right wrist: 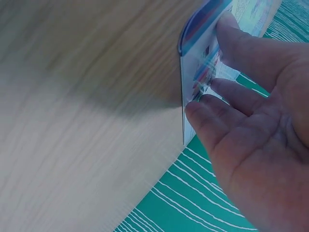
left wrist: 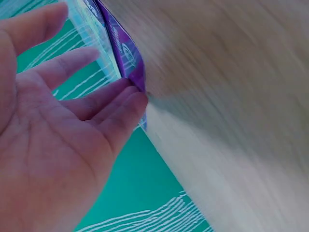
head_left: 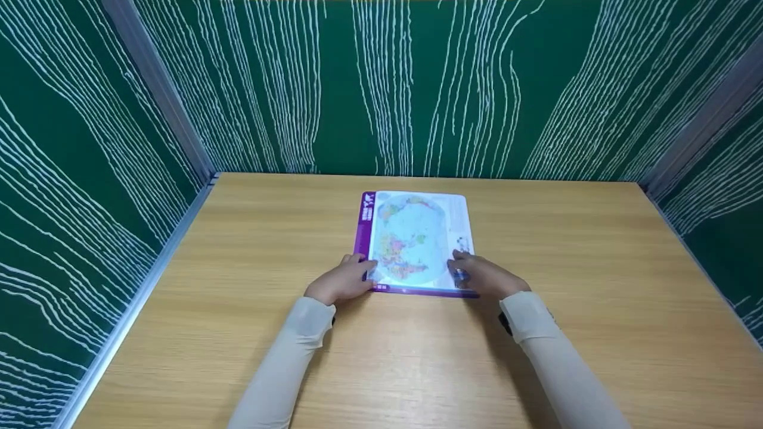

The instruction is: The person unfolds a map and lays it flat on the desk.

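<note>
A glossy world map board (head_left: 411, 238) with rounded corners and a purple border lies on the wooden table, turned sideways to me. At its near left corner is my left hand (head_left: 346, 279); in the left wrist view its fairly straight fingers (left wrist: 120, 108) meet the purple edge (left wrist: 128, 55), the thumb and index finger spread apart from the others. My right hand (head_left: 486, 275) is at the near right corner, its thumb over the board's face. In the right wrist view, the extended fingertips (right wrist: 197, 110) touch the board's side (right wrist: 190, 72). The board's underside is hidden.
The wooden table (head_left: 566, 250) spreads out around the board. Green panels (head_left: 441, 89) with white wavy lines stand behind it and at both sides, joined by grey metal posts (head_left: 161, 89). A metal rail (head_left: 131, 304) runs along the left table edge.
</note>
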`<state>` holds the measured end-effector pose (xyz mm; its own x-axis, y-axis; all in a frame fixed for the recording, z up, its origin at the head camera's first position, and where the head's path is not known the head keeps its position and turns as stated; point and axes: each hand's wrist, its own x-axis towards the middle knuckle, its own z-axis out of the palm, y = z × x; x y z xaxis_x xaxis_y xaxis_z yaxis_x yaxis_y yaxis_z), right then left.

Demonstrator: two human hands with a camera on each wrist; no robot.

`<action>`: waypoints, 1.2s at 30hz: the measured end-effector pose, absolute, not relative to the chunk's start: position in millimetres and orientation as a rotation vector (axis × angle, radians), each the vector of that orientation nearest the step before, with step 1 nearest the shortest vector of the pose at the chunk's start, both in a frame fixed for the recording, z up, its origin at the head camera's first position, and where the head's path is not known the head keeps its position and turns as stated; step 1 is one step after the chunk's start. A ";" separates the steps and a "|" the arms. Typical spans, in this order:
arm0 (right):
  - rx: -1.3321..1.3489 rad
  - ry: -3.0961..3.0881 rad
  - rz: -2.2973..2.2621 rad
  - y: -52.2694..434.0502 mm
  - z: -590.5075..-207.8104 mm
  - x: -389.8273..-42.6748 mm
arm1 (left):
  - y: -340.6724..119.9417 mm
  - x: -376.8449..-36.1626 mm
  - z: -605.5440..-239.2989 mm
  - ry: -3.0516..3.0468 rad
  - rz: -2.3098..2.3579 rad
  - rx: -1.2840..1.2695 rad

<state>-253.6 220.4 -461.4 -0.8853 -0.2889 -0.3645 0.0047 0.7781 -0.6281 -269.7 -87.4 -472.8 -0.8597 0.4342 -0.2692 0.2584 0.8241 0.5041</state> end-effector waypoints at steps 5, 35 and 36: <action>-0.416 2.673 -0.640 218.8 -460.8 -254.0 | -95.7 -278.8 -474.7 2.645 0.695 0.535; -0.451 2.731 -0.532 165.6 -468.3 -250.9 | -107.8 -291.9 -474.1 2.559 0.653 0.554; -0.451 2.732 -0.526 162.6 -469.0 -250.8 | -107.8 -292.0 -474.1 2.562 0.655 0.546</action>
